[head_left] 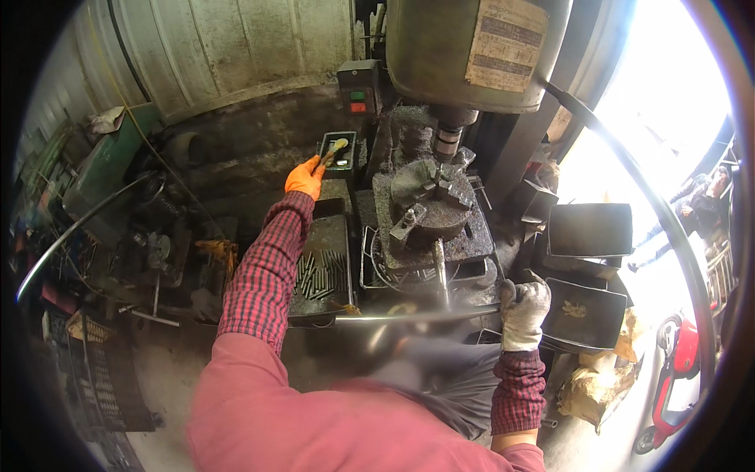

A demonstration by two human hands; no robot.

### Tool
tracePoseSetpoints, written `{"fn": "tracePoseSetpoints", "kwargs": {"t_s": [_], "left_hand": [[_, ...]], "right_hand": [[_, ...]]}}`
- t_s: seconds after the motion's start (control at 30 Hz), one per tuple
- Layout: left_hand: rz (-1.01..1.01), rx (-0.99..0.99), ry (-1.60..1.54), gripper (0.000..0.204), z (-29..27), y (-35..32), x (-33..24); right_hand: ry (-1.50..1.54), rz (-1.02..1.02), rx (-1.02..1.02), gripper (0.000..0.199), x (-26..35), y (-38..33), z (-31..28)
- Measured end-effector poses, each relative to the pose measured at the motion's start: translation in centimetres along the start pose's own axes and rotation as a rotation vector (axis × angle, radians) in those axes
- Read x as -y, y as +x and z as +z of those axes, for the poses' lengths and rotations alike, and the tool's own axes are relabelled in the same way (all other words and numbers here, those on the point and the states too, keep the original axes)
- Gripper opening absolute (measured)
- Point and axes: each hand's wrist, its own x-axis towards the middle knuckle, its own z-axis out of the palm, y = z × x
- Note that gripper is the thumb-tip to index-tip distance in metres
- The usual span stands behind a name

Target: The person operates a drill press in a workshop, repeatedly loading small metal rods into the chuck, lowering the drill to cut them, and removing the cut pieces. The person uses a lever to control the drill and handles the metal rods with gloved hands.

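Observation:
My left hand [304,178], in an orange glove, is closed on the handle of what looks like a small brush [337,147] with a pale yellow head. The head is over or inside a small dark green box [349,161]; contact is unclear. My right hand [525,312], in a dirty white glove, is closed around the right end of a long metal crossbar [425,317]. A metal rod [440,267] runs from that bar toward a round jawed chuck [429,206] on the drill press table [476,245]. Above the chuck hangs the drill press spindle [447,141].
Left of the chuck, a metal tray [338,233] holds several short dark rods [322,275]. A switch box [358,88] with green and red buttons stands behind. Two dark bins [590,229] sit at right, near a curved lever [629,157]. A red scooter [675,377] is beyond.

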Motion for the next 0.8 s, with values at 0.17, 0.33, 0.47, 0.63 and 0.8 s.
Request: {"fn": "tracePoseSetpoints", "kwargs": {"t_s": [0.17, 0.33, 0.47, 0.63, 0.8], "left_hand": [[0.166, -0.099, -0.056, 0.042, -2.8, 2.3, -2.0], [0.13, -0.014, 0.157, 0.041, -4.4, 0.6, -4.8], [0.104, 0.024, 0.209, 0.041, -4.7, -0.6, -5.8], [0.195, -0.006, 0.301, 0.043, -6.9, -3.7, -5.2], [0.055, 0.018, -0.076, 0.033, -8.2, -8.2, -7.1]], "right_hand": [[-0.017, -0.005, 0.021, 0.036, -0.1, 0.0, 0.1], [-0.045, -0.043, -0.116, 0.045, 0.0, 0.1, 0.6], [-0.044, 0.002, -0.033, 0.04, 0.3, 0.3, 0.2], [-0.021, 0.024, 0.03, 0.037, 0.4, 0.3, -0.4], [-0.069, 0.053, -0.022, 0.031, 0.2, 0.2, -0.3]]}}
